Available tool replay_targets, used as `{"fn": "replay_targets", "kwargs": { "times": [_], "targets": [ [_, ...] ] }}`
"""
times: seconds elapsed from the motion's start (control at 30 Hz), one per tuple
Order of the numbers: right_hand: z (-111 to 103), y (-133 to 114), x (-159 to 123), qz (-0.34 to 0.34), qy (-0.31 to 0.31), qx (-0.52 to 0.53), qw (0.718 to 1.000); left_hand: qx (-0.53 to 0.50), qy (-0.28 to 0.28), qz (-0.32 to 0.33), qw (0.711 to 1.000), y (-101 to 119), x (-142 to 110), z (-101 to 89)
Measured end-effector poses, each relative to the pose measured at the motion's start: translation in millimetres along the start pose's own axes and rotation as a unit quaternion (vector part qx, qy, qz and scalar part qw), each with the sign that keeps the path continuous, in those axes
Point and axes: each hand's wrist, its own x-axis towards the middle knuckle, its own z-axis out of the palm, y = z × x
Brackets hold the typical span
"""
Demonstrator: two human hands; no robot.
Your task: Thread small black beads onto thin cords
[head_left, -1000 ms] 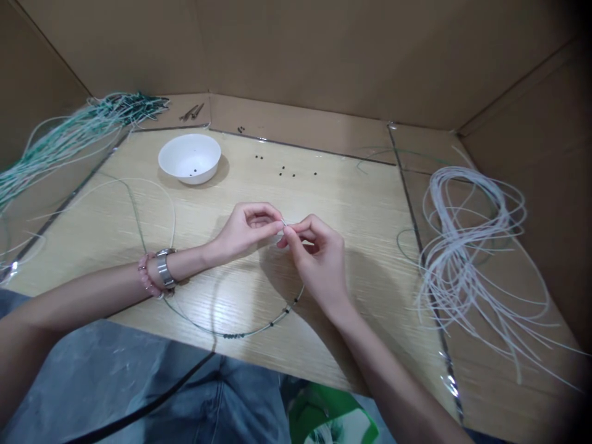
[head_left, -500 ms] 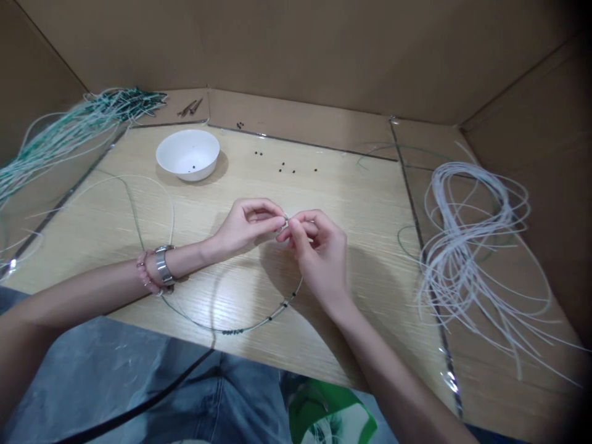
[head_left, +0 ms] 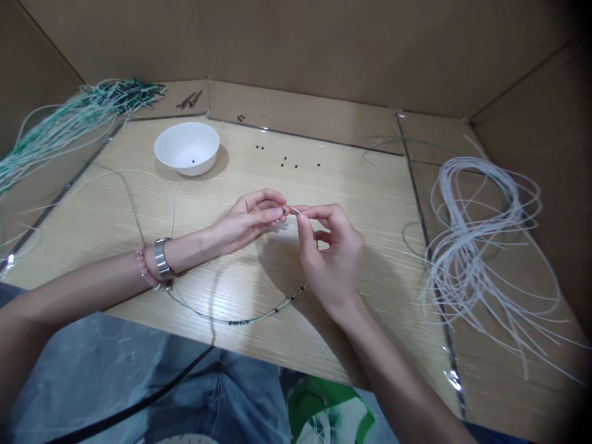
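Observation:
Over the middle of the table, my left hand [head_left: 252, 214] pinches a small dark bead [head_left: 283, 211] between thumb and forefinger. My right hand [head_left: 332, 246] is closed on a pale cord [head_left: 296, 211], its tip pointing at the bead; whether it passes through the hole is too small to tell. The green and white cords [head_left: 263, 317] hang in a loop below my hands, with several dark beads [head_left: 238, 322] strung along them. Part of the cord is hidden behind my right hand and left wrist.
A white bowl [head_left: 187, 148] with a few dark beads stands at the back left. Loose beads [head_left: 296, 166] lie beyond my hands. White cords [head_left: 467, 246] are heaped on the right, green and white strands [head_left: 83, 126] on the left. Cardboard walls [head_left: 300, 49] surround the table.
My hands have drawn slightly apart, the right one moving right. The pale cord tip and the bead now show between the fingers. The view has shifted a little.

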Motion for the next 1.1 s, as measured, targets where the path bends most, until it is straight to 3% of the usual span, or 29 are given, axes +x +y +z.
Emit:
{"fn": "replay_targets", "kwargs": {
  "times": [0.17,0.33,0.5,0.73,0.97,1.1],
  "targets": [
    [-0.2,-1.1,-0.5,-0.012,0.000,-0.002,1.000,0.018,-0.014,0.016,1.000,0.8,-1.6,0.8],
    [-0.2,-0.3,-2.0,-0.024,0.005,0.008,1.000,0.073,0.022,0.068,0.995,2.4,-2.5,3.0],
    [0.7,-0.1,-4.4,-0.023,0.011,0.046,0.999,0.111,0.061,0.138,0.982,2.4,-1.0,2.4],
    [1.9,-1.0,-5.0,-0.009,-0.016,0.071,0.997,0.161,0.050,0.204,0.964,1.7,-3.2,0.9],
    [1.9,-1.6,-5.4,-0.005,-0.017,0.084,0.996,0.208,0.097,0.253,0.940,4.4,-8.5,7.1],
    [2.6,-2.3,-6.3,-0.009,-0.015,0.090,0.996,0.211,0.092,0.289,0.929,2.6,-8.4,6.8]
  ]
}}
